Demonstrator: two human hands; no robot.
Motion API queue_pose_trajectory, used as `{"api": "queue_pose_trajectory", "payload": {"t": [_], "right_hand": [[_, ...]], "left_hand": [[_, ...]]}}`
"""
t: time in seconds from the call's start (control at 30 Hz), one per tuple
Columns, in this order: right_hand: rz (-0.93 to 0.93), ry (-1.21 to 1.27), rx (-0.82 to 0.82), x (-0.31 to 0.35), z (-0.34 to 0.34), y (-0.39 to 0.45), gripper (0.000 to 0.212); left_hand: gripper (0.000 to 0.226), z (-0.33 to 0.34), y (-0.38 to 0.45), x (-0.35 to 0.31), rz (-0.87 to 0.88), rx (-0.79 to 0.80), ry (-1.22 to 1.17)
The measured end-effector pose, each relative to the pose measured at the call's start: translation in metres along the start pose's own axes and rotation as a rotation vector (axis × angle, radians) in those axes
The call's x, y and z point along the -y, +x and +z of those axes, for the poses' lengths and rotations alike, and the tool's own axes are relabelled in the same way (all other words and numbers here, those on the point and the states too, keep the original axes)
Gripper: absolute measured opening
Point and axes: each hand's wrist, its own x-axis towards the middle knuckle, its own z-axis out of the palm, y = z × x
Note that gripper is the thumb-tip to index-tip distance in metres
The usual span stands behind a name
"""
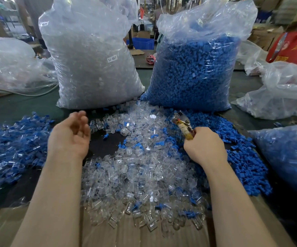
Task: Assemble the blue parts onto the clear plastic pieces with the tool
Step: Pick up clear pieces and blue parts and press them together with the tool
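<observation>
While the right hand point(203, 147) grips the pliers-like tool point(183, 124) over the right edge of the clear plastic pieces point(135, 175), the left hand point(69, 134) hovers left of the pile, fingers loosely curled, holding nothing. Loose blue parts point(245, 157) lie right; farther off stand a clear-piece bag point(90, 59) and a blue-part bag point(194, 72).

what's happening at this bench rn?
A person is assembling small parts by hand. The right hand grips a plier-like tool over the loose pile of clear pieces. The left hand hovers open and holds nothing. Loose blue parts lie to the right, a heap that looks like assembled pieces to the left. Behind stand a clear-piece bag and a blue-part bag.
</observation>
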Motion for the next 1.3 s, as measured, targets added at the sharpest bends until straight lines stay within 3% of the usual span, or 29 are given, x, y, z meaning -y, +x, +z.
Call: {"api": "queue_pose_trajectory", "payload": {"t": [0.07, 0.27, 0.37, 0.67, 0.8, 0.97, 1.1, 1.3], "right_hand": [[-0.026, -0.055, 0.016, 0.002, 0.003, 0.0, 0.009], [-0.05, -0.132, 0.015, 0.002, 0.006, 0.0, 0.012], [-0.053, -0.144, 0.019, 0.002, 0.005, 0.0, 0.013], [-0.049, -0.129, 0.078, 0.001, 0.003, 0.0, 0.009], [-0.036, -0.088, 0.075, 0.0, 0.004, 0.002, 0.014], [-0.054, 0.116, 0.049, -0.001, 0.005, 0.003, 0.022], [-0.105, 0.35, 0.035, 0.001, 0.003, 0.003, 0.02], [-0.133, 0.444, 0.051, 0.001, 0.005, 0.003, 0.019]], "left_hand": [[0.012, 0.007, -0.004, 0.008, 0.098, 0.04, 0.477], [0.022, 0.002, -0.005, 0.032, 0.462, 0.119, 1.577], [0.032, 0.001, -0.004, 0.037, 0.475, 0.162, 1.825], [0.038, 0.0, -0.005, 0.04, 0.492, 0.226, 1.934], [0.021, 0.002, -0.006, 0.042, 0.448, 0.326, 1.756], [0.021, 0.004, -0.011, 0.044, 0.458, 0.344, 1.668], [0.011, 0.009, -0.015, 0.045, 0.421, 0.346, 1.441], [0.008, 0.011, -0.017, 0.047, 0.391, 0.387, 1.314]]}}
